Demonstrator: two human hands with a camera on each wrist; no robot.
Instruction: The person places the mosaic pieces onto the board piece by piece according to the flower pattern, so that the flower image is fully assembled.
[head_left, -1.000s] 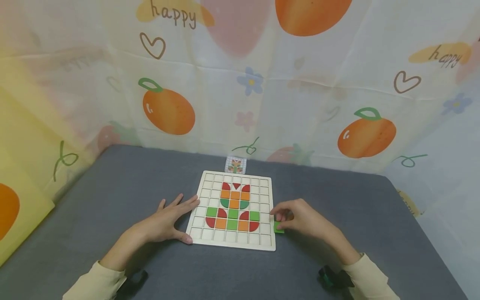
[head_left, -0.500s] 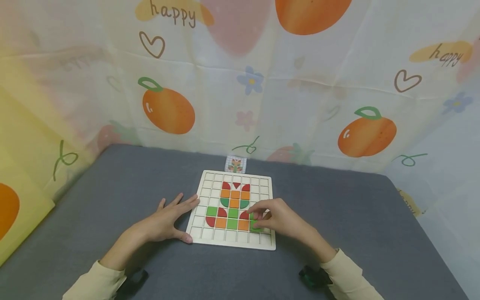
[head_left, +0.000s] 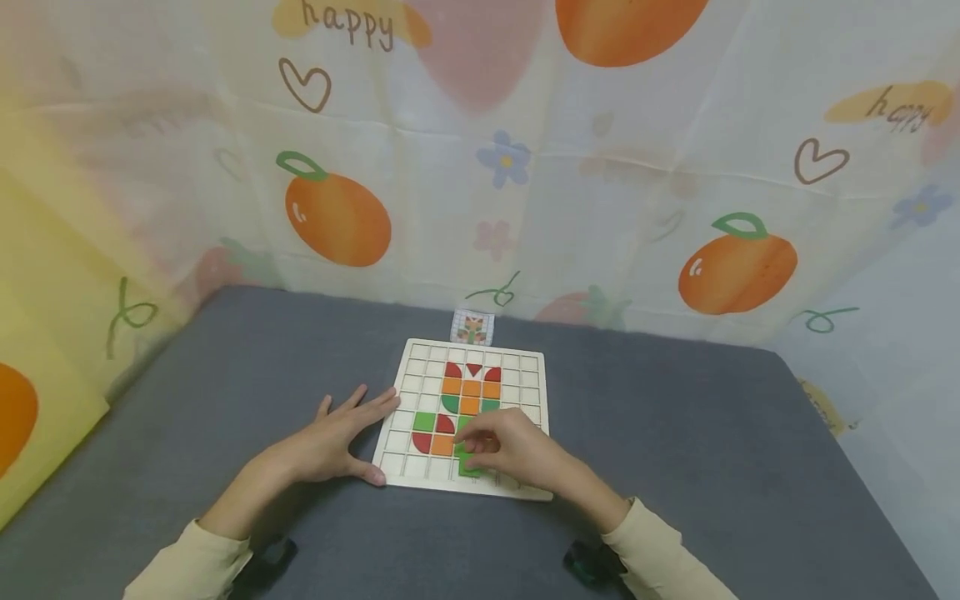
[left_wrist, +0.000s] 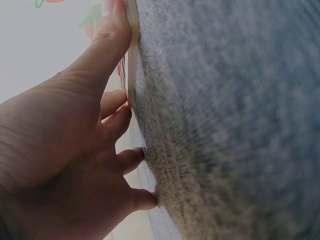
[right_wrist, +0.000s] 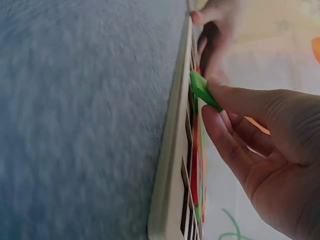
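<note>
Pinched in our right hand (head_left: 510, 454): one green tile (head_left: 469, 465), tilted over the near row of the wooden grid board (head_left: 525, 375). Our left hand (head_left: 330, 446): fingers spread flat, thumb against the board's near-left corner, palm on grey table (head_left: 225, 400).

The right hand (head_left: 510, 450) covers the board's (head_left: 420, 358) cells at about 5 o'clock, so the tiles beneath it stay unseen. The green tile (right_wrist: 202, 90) in its grip shows only partly. The small card (head_left: 472, 327) at 12 o'clock is too tiny to read. The counter (left_wrist: 230, 120) is blurred in both wrist views.
</note>
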